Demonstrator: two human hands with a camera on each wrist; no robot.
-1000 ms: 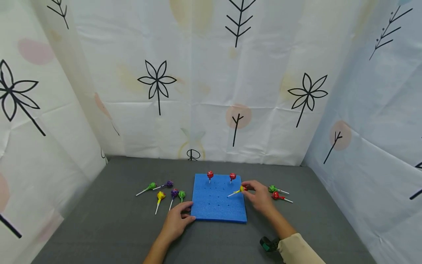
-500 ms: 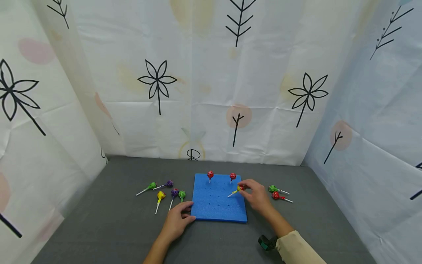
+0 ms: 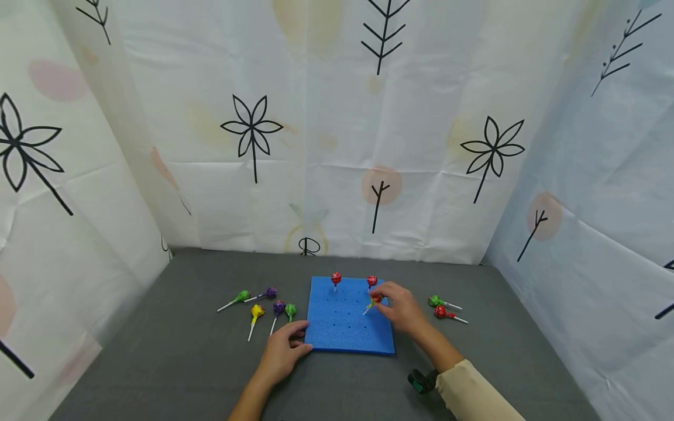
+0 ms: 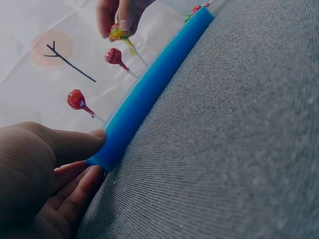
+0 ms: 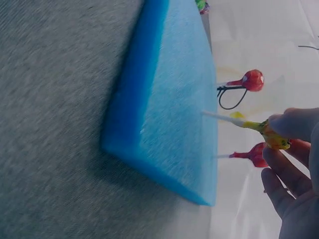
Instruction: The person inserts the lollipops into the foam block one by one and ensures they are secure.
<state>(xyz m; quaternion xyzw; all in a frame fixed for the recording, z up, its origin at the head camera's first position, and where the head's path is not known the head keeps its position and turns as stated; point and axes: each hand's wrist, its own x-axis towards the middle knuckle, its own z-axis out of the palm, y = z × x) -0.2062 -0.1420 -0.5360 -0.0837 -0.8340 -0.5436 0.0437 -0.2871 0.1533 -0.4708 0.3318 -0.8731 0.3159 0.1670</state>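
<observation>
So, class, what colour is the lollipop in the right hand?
Yellow lollipop, clearest in the right wrist view.

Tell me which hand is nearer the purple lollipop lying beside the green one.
Left. The left hand rests at the foam board's near-left corner, just below the purple lollipop; the right hand is across the board.

The right hand [image 5: 294, 174] pinches a yellow lollipop [image 5: 271, 135] by its wrapped head, the white stick tip touching the top face of the blue foam block [image 5: 169, 114]. Two red lollipops [image 5: 251, 79] stand planted in the block, which lies on the grey table [image 5: 55, 119]
</observation>
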